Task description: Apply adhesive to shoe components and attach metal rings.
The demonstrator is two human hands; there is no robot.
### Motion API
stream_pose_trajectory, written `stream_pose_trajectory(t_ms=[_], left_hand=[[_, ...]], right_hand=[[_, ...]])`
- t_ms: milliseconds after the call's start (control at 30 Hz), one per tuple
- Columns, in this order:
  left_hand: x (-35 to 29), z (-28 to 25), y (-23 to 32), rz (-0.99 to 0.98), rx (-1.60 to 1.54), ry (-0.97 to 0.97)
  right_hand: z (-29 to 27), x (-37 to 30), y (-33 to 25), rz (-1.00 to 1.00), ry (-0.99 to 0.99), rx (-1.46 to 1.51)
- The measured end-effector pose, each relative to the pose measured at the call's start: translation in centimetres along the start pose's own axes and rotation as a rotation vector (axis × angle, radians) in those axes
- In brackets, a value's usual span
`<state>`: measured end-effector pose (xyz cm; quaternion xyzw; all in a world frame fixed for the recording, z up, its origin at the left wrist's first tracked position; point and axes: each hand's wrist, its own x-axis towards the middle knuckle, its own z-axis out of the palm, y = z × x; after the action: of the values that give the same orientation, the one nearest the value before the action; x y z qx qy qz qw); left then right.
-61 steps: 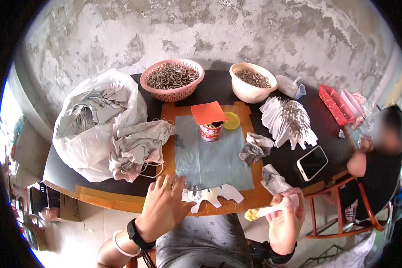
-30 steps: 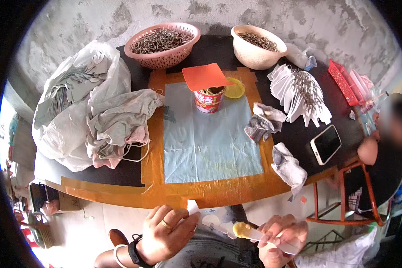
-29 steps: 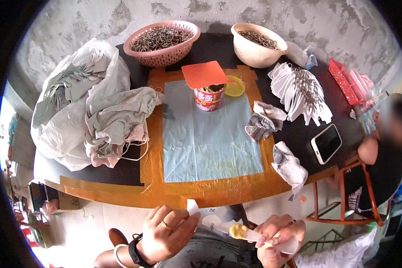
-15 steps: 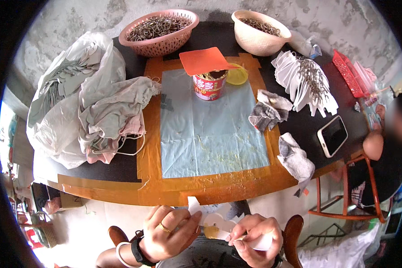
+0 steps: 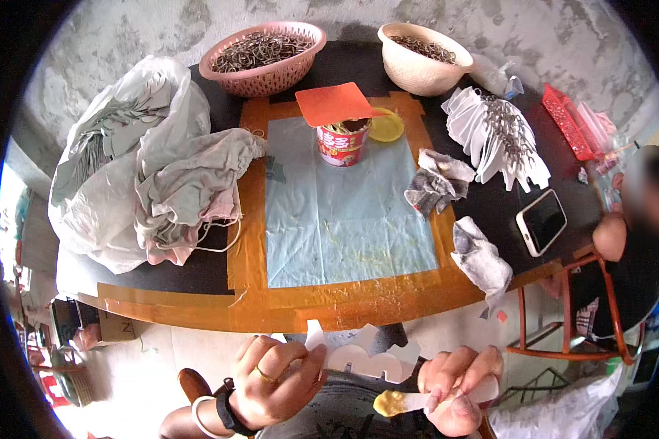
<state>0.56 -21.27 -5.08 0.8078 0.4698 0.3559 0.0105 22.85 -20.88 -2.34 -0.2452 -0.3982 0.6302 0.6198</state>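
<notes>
At near side, white scalloped card [image 5: 379, 364] was pinched by left hand [image 5: 277, 377]; white flat spatula [image 5: 416, 401] was clamped by right hand [image 5: 458, 379], yellow-smeared end leftward, presumably sparing fingers.

Brown tape [image 5: 247, 227] borders a blue sheet [image 5: 348, 212] mid-table [image 5: 206, 276]; a cup [image 5: 340, 151] stands at the sheet's twelve o'clock. Around it sit a cream bowl [image 5: 421, 73] at one, white cutouts [image 5: 476, 132] and red tray [image 5: 564, 121] at two, phone [image 5: 542, 223] and rag [image 5: 436, 179] at three, second rag [image 5: 479, 256] at four, plastic bag [image 5: 95, 219] at nine, pink basket [image 5: 274, 80] at eleven.
</notes>
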Motion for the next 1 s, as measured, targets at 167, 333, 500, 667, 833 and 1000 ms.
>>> stream_pose_trajectory(t_ms=[167,333,500,667,833,1000], left_hand=[[0.2,-1.2,0.6,0.023,0.077,0.021],[0.7,-1.6,0.8,0.063,0.079,0.015],[0.6,-2.0,0.7,0.067,0.062,0.044],[0.3,-1.9,0.6,0.068,0.079,0.038],[0.1,-1.9,0.8,0.060,0.074,0.031],[0.6,-1.8,1.0,0.019,0.053,0.044]], right_hand=[[-0.7,0.5,-0.6,-0.352,-0.234,-0.431],[0.3,0.6,-0.2,-0.366,-0.243,-0.594],[0.7,0.5,0.1,-0.359,-0.322,-0.493],[-0.2,-1.1,-0.4,-0.174,-0.105,-0.239],[0.3,0.4,-0.2,-0.318,-0.221,-0.560],[0.2,0.2,-0.5,-0.261,-0.349,-0.380]])
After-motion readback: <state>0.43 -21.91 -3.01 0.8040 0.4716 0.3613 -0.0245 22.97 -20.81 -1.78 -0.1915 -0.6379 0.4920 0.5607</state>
